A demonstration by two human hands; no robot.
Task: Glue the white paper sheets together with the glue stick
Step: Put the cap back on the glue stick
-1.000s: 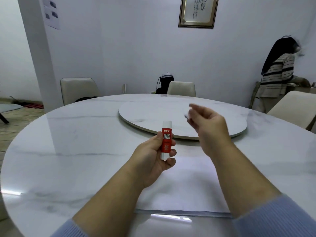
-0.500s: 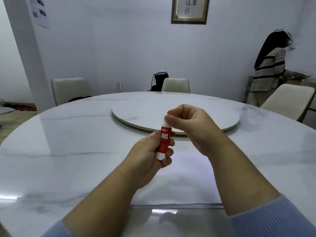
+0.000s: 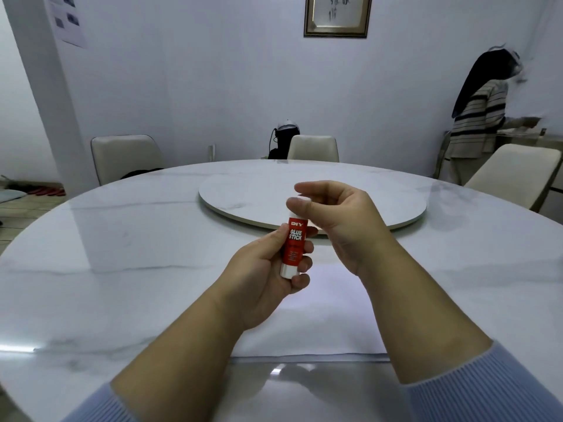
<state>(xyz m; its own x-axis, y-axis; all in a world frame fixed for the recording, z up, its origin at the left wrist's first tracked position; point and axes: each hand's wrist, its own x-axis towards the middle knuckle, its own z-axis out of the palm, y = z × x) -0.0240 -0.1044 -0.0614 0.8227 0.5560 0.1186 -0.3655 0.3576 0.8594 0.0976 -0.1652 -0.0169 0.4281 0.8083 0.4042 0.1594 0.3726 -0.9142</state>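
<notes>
Holding the glue stick (image 3: 295, 245) upright in my left hand (image 3: 268, 269), I keep it lifted off the counter (image 3: 128, 257), above the far end of the paper (image 3: 307, 327), so that both hands can work on it at once. My left grip is wrapped round the red barrel, thumb on the near side and fingers curled behind, which steadies it against a pull or twist from above. My right hand (image 3: 341, 220) has its thumb and forefinger closed on the white cap (image 3: 300, 198) at the top of the stick; I judge this is the uncapping step, though the fingers cover most of the cap and I cannot say whether it has started to come loose. The paper lies flat just below the stick, its near edge toward me, placed where the glue can go straight down once the cap is off. Beyond the stick sits the round turntable (image 3: 365, 205), out of the way of the work.
</notes>
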